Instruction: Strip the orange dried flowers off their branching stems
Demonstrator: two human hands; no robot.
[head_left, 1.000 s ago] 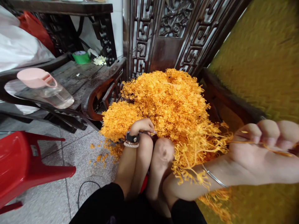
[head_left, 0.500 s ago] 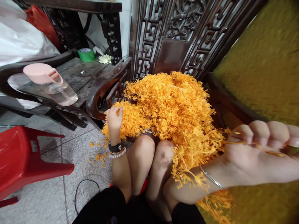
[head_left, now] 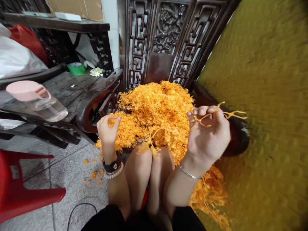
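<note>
A large heap of orange, branching, flower-like sprigs (head_left: 156, 102) lies on the dark wooden seat in front of my knees. My right hand (head_left: 208, 134) is raised at the heap's right side, palm toward me, fingers curled closed on an orange sprig (head_left: 234, 114) whose thin stems stick out on both sides. Over my knees hangs another blurred orange sprig (head_left: 151, 144); whether it is attached to anything I cannot tell. At the heap's lower left, my left hand (head_left: 107, 130) has its fingers bent in over the smaller mound (head_left: 127, 131). Its fingertips are partly hidden.
A bottle with a pink lid (head_left: 45, 101), green tape (head_left: 76, 68) and a white flower (head_left: 96, 72) rest on the wooden bench at left. A red stool (head_left: 26, 186) stands on the floor near orange scraps (head_left: 93, 175). More orange sprigs (head_left: 209, 195) lie at lower right.
My right hand has come in from the far right and turned palm toward me, still holding orange stems. A sprig now hangs over my knees. My left hand stays by the smaller mound.
</note>
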